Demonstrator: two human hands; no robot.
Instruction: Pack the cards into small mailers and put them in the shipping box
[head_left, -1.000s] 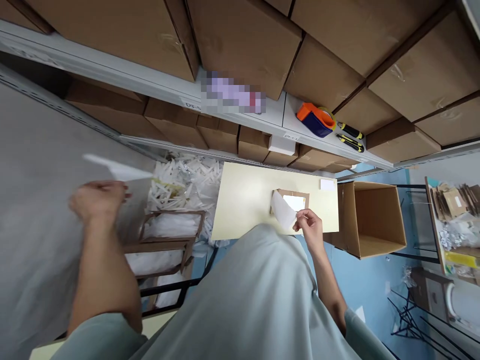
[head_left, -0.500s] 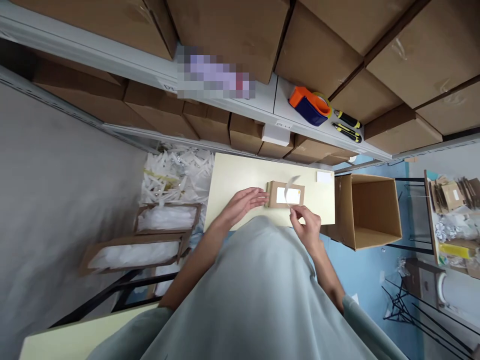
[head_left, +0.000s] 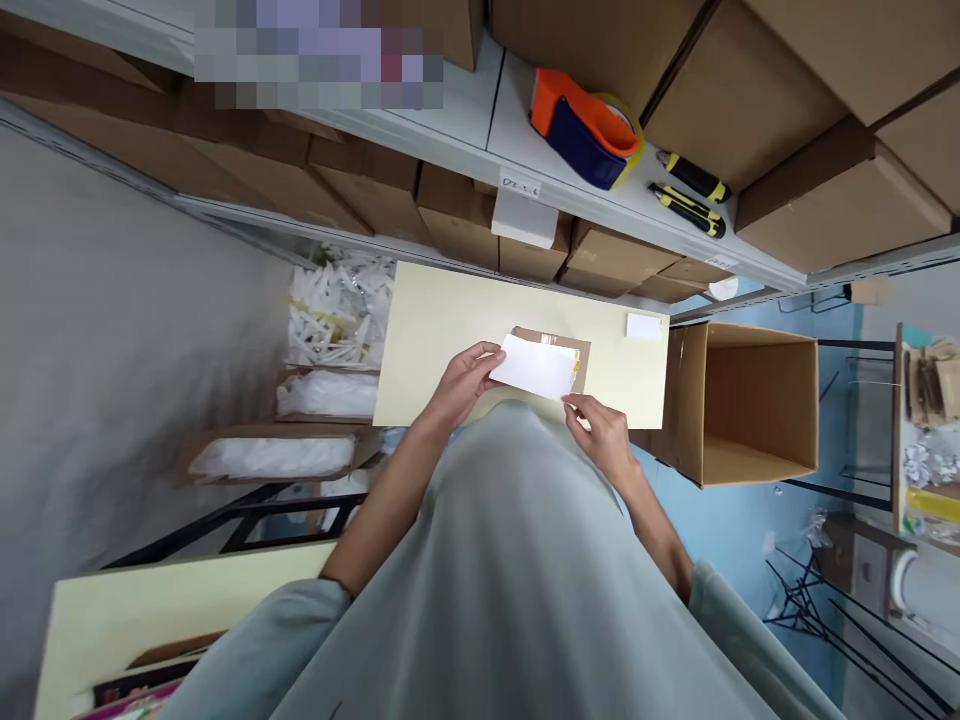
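Note:
A white label (head_left: 534, 366) with a yellow-orange mark at its right end is held slightly tilted over a small brown cardboard box (head_left: 583, 352). The label covers most of the box's top. My left hand (head_left: 466, 380) grips the label's left edge, thumb on top. At the lower right corner, my right hand (head_left: 602, 430) pinches the label between thumb and fingers. Both the box and my hands are over the pale yellow table (head_left: 435, 310).
A white card (head_left: 643, 326) lies at the table's right end. An open carton (head_left: 705, 400) stands beyond it. Above the table, a shelf holds an orange-and-blue tape dispenser (head_left: 585, 130), two cutters (head_left: 690, 195) and brown boxes. White packing scraps (head_left: 330, 315) are at the left.
My left hand has closed on the label's left edge. The thin curled strip by my right hand no longer shows; that hand now pinches the label's corner. The view has shifted.

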